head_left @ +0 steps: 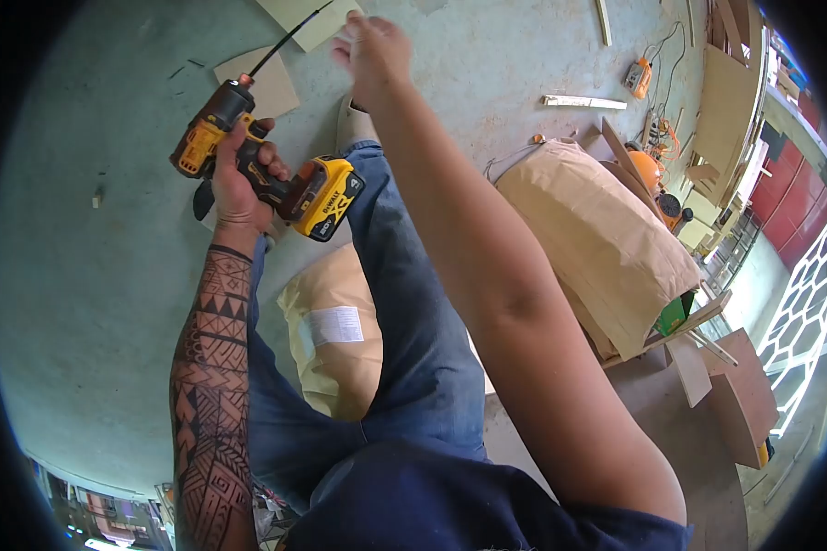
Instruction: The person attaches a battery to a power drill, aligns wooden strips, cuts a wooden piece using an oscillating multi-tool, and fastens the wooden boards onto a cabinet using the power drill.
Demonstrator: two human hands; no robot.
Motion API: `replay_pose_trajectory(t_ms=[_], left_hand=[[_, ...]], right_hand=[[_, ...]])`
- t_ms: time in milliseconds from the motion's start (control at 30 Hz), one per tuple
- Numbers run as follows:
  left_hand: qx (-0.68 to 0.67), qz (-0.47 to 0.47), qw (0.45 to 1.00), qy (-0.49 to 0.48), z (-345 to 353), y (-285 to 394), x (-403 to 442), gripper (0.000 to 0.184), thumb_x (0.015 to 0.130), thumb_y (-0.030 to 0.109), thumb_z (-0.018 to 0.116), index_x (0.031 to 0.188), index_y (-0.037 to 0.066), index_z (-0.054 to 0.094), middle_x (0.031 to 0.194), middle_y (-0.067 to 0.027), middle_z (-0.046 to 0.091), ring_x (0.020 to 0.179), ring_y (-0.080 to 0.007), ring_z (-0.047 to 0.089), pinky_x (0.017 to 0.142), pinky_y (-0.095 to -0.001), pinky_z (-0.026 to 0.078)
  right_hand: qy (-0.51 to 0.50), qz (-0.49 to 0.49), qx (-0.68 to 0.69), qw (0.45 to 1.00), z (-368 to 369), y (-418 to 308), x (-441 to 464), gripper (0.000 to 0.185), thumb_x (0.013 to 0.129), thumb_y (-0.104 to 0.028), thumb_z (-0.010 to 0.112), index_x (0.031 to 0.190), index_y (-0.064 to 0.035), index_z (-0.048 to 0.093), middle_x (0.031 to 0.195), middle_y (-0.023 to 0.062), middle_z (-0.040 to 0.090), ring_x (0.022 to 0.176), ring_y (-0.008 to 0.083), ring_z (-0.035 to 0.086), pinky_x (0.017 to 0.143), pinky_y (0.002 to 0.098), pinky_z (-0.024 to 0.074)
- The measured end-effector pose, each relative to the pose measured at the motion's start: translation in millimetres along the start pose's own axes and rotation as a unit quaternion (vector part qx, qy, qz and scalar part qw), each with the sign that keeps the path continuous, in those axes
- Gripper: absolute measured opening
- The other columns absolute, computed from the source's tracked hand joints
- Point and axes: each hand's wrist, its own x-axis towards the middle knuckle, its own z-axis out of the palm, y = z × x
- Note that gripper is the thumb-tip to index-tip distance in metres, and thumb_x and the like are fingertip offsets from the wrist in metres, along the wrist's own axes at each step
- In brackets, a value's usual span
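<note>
A yellow and black cordless impact driver (213,127) is gripped by its handle in my left hand (239,184). Its large yellow battery (326,200) faces right, towards my jeans. From the chuck a long dark bit (289,43) points up and to the right. Close to the bit's tip is my right hand (377,60), its fingers curled together and a little blurred. What those fingers hold, if anything, is too small to make out. Below the bit, two flat pale boards (265,81) lie on the floor.
A paper-covered bundle (593,234) stands to the right, beside wood offcuts (740,390). Between my legs is a tan paper sack (340,285) with a white label. An orange power strip (638,79), cables and a white strip (583,103) lie at upper right.
</note>
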Motion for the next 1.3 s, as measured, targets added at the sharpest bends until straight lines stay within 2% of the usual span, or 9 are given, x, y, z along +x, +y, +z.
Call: replay_pose_trajectory(t_ms=[33,67,167,233,467,667,900,1033,1300], left_hand=[[-0.001,0.003,1.0,-0.008,-3,-1,5,0.052,0.1,0.052,0.069,0.122,0.005,0.062,0.072,0.0027,0.052,0.062,-0.0115,0.053,0.066,-0.0302,0.047],[-0.001,0.01,1.0,-0.015,-5,-1,9,0.053,0.1,0.053,0.068,0.123,0.005,0.062,0.072,0.0032,0.052,0.063,-0.011,0.052,0.067,-0.0302,0.047],[0.008,0.021,1.0,-0.003,-9,-1,19,0.051,0.103,0.052,0.064,0.125,0.007,0.063,0.072,0.0032,0.053,0.063,-0.0111,0.053,0.067,-0.0302,0.047],[0.008,0.032,0.999,-0.001,-20,-5,35,0.051,0.103,0.052,0.064,0.125,0.007,0.063,0.072,0.0032,0.053,0.063,-0.0111,0.053,0.067,-0.0302,0.047],[-0.012,0.051,0.998,-0.017,-44,-17,75,0.051,0.1,0.052,0.068,0.122,0.006,0.063,0.072,0.0025,0.052,0.062,-0.0113,0.051,0.066,-0.0305,0.047],[-0.001,0.048,0.999,-0.026,-48,-22,85,0.049,0.103,0.053,0.064,0.121,0.008,0.064,0.071,0.003,0.051,0.062,-0.011,0.052,0.066,-0.031,0.046],[-0.013,0.037,0.999,-0.02,-41,-21,75,0.052,0.097,0.055,0.072,0.118,0.008,0.061,0.072,0.0023,0.052,0.063,-0.011,0.051,0.066,-0.0302,0.046],[-0.004,0.036,0.999,-0.013,-36,-14,78,0.049,0.101,0.054,0.065,0.12,0.008,0.063,0.071,0.0028,0.051,0.063,-0.0118,0.052,0.066,-0.0313,0.046],[0.003,0.04,0.999,0.003,-34,-7,78,0.051,0.099,0.051,0.068,0.12,0.006,0.062,0.071,0.0018,0.051,0.063,-0.0136,0.053,0.066,-0.0328,0.048]], right_hand=[[0.061,-0.09,-0.141,0.984,-6,0,9,0.052,0.098,-0.014,0.071,0.141,0.0079,0.052,0.117,0.0211,0.072,0.106,0.0316,0.071,0.092,0.0401,0.0589],[0.134,-0.302,-0.266,0.906,-12,8,28,0.058,0.093,-0.01,0.075,0.142,0.0112,0.051,0.117,0.0257,0.072,0.107,0.0348,0.072,0.091,0.0384,0.0581],[0.097,-0.354,-0.288,0.885,-4,-57,33,0.032,0.089,-0.022,0.083,0.107,0.0036,0.075,0.105,0.024,0.077,0.105,0.0308,0.074,0.091,0.0406,0.0561],[0.091,-0.374,-0.337,0.859,7,-80,17,0.039,0.091,-0.025,0.084,0.11,0.0069,0.071,0.102,0.024,0.077,0.1,0.03,0.074,0.088,0.041,0.0553],[0.124,-0.37,-0.317,0.864,19,-46,24,0.032,0.094,-0.022,0.082,0.102,0.0066,0.071,0.09,0.0197,0.075,0.078,0.0311,0.068,0.075,0.0421,0.0525],[0.147,-0.362,-0.296,0.872,41,-30,7,0.032,0.097,-0.019,0.079,0.087,0.0047,0.059,0.075,0.0164,0.063,0.067,0.0245,0.048,0.066,0.0407,0.048],[0.104,-0.349,-0.318,0.876,42,-46,-7,0.03,0.102,-0.02,0.074,0.093,0.0064,0.062,0.079,0.0221,0.066,0.067,0.0236,0.051,0.066,0.0396,0.0493],[0.115,-0.32,-0.395,0.854,34,-65,5,0.031,0.101,-0.021,0.075,0.093,0.0065,0.063,0.076,0.0209,0.066,0.067,0.0205,0.052,0.066,0.0395,0.0496],[0.165,-0.381,-0.314,0.854,26,-59,17,0.035,0.091,-0.021,0.085,0.074,0.0033,0.067,0.061,0.0122,0.063,0.059,0.0156,0.05,0.059,0.0372,0.0447]])
